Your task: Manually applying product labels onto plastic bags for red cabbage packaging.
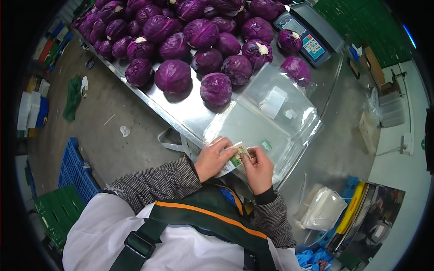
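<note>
My left hand grips a curled paper label strip printed in green and white, near the table's front edge. The fingers of my right hand pinch the other end of the same strip. Under and beyond my hands, clear plastic bags lie flat on the steel table. A small green-and-white sticker shows on the bags just beyond my right hand. Farther up, a white paper piece is visible among the bags. Several red cabbages sit beyond the bags, piled higher toward the back.
A digital weighing scale stands at the table's far right. On the floor to the left are a blue plastic pallet and a green crate. At lower right, a bundle of clear bags rests beside a yellow-edged machine.
</note>
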The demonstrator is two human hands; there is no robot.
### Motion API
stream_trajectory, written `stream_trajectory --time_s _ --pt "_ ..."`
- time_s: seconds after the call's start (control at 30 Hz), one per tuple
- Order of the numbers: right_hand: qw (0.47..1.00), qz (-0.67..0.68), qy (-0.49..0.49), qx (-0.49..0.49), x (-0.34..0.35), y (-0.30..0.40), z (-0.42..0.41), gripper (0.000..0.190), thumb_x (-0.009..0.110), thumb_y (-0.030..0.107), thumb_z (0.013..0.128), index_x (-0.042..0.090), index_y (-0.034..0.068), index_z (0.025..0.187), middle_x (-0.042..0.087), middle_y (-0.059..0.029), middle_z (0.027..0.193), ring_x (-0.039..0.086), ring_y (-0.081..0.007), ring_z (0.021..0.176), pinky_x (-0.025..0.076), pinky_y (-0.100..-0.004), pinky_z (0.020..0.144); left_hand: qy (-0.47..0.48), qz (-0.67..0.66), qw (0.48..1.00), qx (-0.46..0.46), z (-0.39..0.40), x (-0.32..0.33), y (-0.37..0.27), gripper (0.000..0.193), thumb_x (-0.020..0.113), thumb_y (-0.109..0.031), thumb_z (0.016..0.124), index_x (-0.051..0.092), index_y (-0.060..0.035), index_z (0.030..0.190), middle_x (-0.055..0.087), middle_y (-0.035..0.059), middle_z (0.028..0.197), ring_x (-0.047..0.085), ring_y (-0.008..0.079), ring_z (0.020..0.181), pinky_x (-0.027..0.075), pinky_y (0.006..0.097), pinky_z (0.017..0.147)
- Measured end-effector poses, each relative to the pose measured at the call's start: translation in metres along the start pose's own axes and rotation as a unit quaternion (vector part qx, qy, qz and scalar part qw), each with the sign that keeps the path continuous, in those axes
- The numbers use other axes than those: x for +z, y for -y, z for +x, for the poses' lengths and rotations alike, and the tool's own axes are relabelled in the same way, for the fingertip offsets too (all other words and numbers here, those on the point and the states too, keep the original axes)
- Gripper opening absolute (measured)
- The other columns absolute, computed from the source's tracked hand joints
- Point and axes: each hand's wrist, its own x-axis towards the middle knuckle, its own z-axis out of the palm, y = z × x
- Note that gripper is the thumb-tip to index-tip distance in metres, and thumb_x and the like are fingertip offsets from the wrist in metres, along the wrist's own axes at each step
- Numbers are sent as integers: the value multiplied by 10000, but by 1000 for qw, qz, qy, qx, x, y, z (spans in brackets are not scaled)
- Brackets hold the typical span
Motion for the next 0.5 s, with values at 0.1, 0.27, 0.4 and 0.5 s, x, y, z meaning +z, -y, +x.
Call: stream_trajectory --time_s 0.1,0.27,0.4,0.5 --pt "950 -202 -100 -215 5 -9 3 122 684 94 892 618 15 957 624 -38 777 560 -97 638 458 -288 569 36 -143 973 -179 -2 1 -11 218 709 -204 878 637 -12 952 659 86 792 616 116 733 510 293 682" --pt "975 -170 -95 -105 -36 -26 43 138 651 132 910 620 13 973 651 -75 810 594 -149 652 470 -297 586 228 -5 960 -163 -24 -17 -5 363 752 -252 851 674 -32 1129 711 108 952 668 141 856 526 286 766" --pt "996 39 83 17 -21 -6 35 161 653 154 910 648 18 996 653 -90 748 593 -159 618 480 -298 595 147 -85 969 -181 -21 -28 20 215 675 -168 930 685 1 1063 685 12 898 604 54 844 507 238 738" --pt "985 88 150 16 0 -5 14 161 670 146 891 658 17 987 636 -79 728 572 -147 606 479 -299 599 134 -108 971 -168 -8 -30 7 203 686 -178 924 684 4 1014 661 -5 850 581 46 791 497 239 704"
